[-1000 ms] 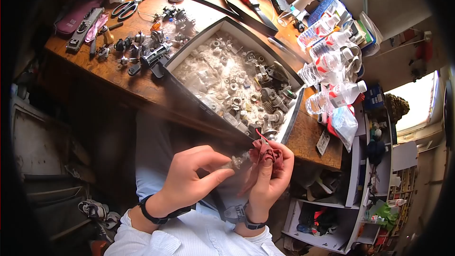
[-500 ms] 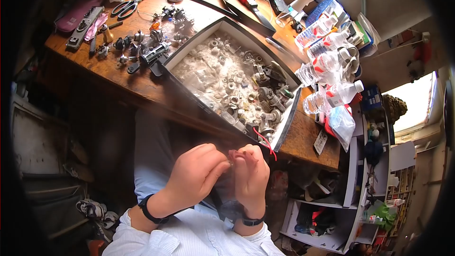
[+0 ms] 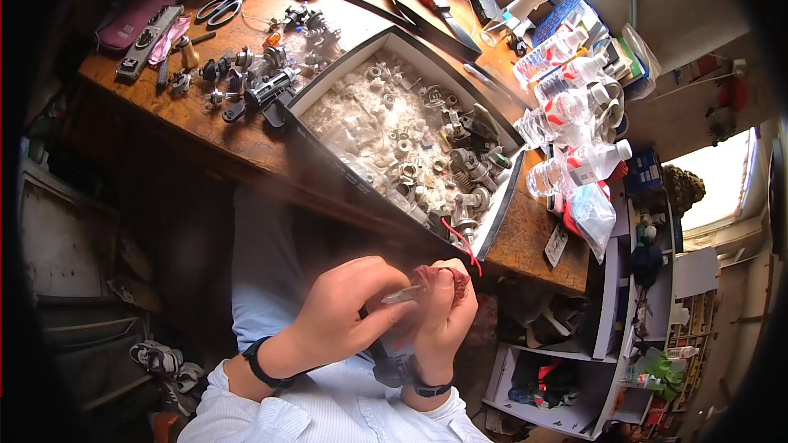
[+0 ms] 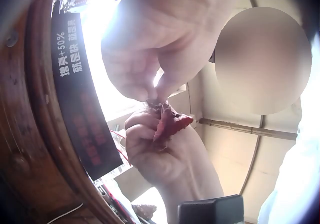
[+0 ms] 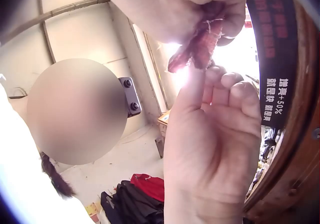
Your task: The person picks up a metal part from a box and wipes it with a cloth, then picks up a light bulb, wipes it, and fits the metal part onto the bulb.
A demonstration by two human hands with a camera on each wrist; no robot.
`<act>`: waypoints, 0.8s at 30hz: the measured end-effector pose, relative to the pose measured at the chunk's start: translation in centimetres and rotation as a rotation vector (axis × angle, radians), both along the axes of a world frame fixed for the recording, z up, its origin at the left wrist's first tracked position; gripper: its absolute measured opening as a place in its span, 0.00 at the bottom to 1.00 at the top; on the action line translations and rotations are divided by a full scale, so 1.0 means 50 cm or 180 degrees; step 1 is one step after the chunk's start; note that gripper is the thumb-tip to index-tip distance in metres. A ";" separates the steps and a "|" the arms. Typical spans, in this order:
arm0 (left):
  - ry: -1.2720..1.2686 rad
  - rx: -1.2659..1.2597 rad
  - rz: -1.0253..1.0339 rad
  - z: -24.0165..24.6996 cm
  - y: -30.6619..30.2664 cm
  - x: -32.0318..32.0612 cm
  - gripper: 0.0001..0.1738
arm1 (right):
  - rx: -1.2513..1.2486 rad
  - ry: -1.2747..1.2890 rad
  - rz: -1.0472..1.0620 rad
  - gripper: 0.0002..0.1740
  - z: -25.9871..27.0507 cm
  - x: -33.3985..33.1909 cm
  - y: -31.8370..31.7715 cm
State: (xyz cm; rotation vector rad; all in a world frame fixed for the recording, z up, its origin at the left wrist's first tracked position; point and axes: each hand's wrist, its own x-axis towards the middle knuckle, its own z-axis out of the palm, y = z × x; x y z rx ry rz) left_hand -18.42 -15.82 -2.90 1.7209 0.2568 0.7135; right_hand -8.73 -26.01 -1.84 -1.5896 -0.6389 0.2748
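Observation:
Over the lap, below the near edge of the box, my two hands meet. The left hand (image 3: 349, 299) pinches a small clear glass bulb (image 3: 400, 296) between thumb and fingers. The right hand (image 3: 443, 320) grips a crumpled dark red cloth (image 3: 428, 277), bunched against the bulb's far end, which it covers. In the left wrist view the cloth (image 4: 172, 126) hangs out of the right hand's curled fingers, with the left fingertips right at it. The right wrist view shows the cloth (image 5: 202, 44) under the right hand and the left hand (image 5: 215, 134) reaching up to it.
A shallow black box (image 3: 501, 221) of dusty bulbs and small parts sits at the table edge, a red wire (image 3: 464, 246) over its corner. Metal bulbs and fittings (image 3: 267, 86), scissors (image 3: 226, 10) and a grey metal tool (image 3: 148, 45) lie left. Water bottles (image 3: 574, 168) line the right.
The right hand with the cloth has moved left to the left hand, covering the bulb's end. Half a second ago the fingers hid the bulb; its clear part now shows again.

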 end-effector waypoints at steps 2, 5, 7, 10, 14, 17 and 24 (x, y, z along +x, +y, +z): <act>0.0026 0.0009 -0.0018 0.004 -0.003 -0.002 0.11 | 0.0003 -0.0008 0.0004 0.17 0.001 -0.002 -0.001; -0.0161 -0.0394 0.0191 0.007 -0.011 0.000 0.11 | -0.0007 -0.0033 0.0002 0.17 0.003 -0.007 -0.001; -0.0582 -0.0256 0.0288 0.002 -0.013 0.004 0.12 | -0.0023 -0.0048 -0.0002 0.17 0.003 -0.010 -0.002; -0.0673 -0.0772 0.0073 -0.018 -0.022 0.000 0.11 | -0.0066 -0.0180 -0.0005 0.17 0.003 -0.013 -0.006; -0.0706 -0.1328 -0.0154 -0.011 -0.023 0.000 0.11 | 0.0097 0.0166 0.0033 0.16 0.007 -0.018 -0.008; -0.0658 -0.1201 -0.0149 -0.009 -0.026 0.000 0.10 | 0.0333 0.0660 0.0044 0.16 0.014 -0.025 -0.011; -0.0945 -0.0443 0.0384 -0.007 -0.035 -0.008 0.10 | 0.0472 0.0216 -0.0604 0.17 0.024 -0.005 -0.005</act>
